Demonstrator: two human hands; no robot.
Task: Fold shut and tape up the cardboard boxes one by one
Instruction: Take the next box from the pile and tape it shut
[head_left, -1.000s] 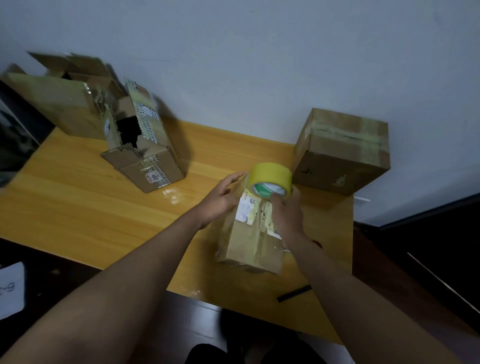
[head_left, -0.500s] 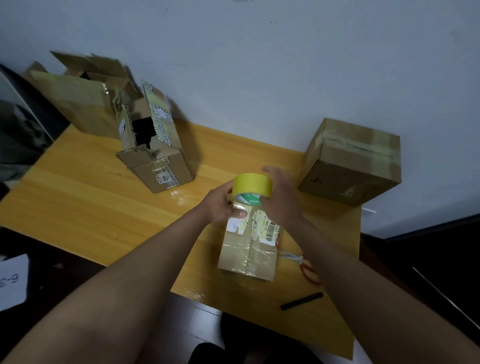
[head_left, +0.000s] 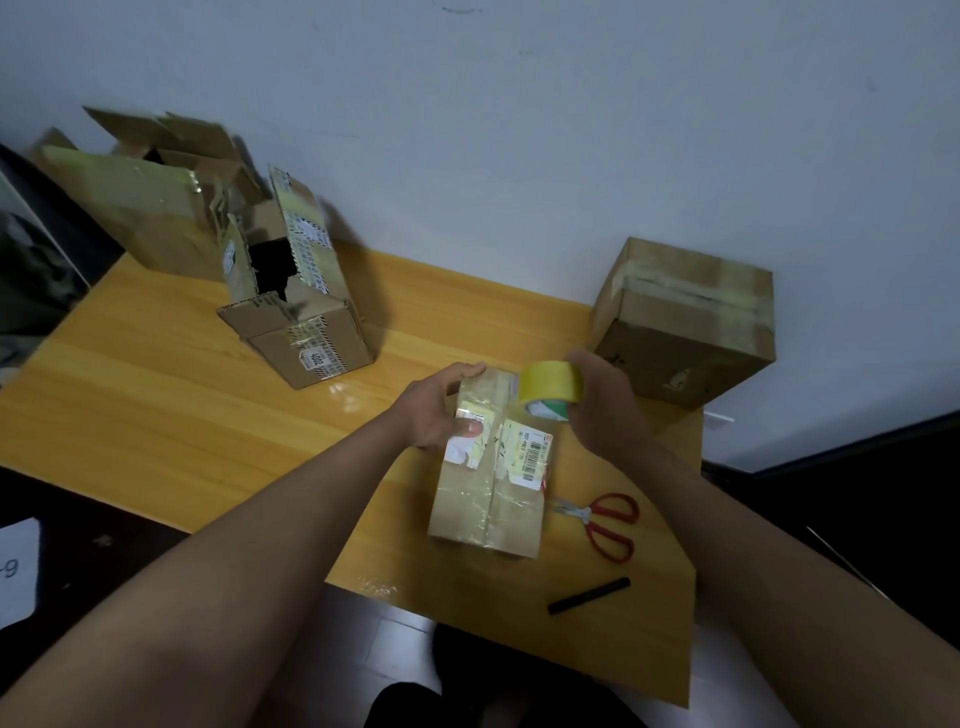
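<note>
A small cardboard box lies on the wooden table near its right part, its flaps folded shut and its top covered with labels and clear tape; the left hand grips the box's far left edge, fingers curled over the far end and the thumb pressed flat on a white label; the right hand holds a yellow tape roll just above the box's far right corner, fingers wrapped round the roll's right side; whether a strip of tape runs from the roll to the box cannot be told.

Red-handled scissors lie on the table just to the right of the small box; a black marker lies nearer, close to the table's near edge.

At the far right a sealed box stands against the wall, a band of tape across its top; at the far left an open box lies tipped on its side with its flaps spread and its dark inside showing; behind it, farther left, a larger open box stands with its flaps up.
</note>
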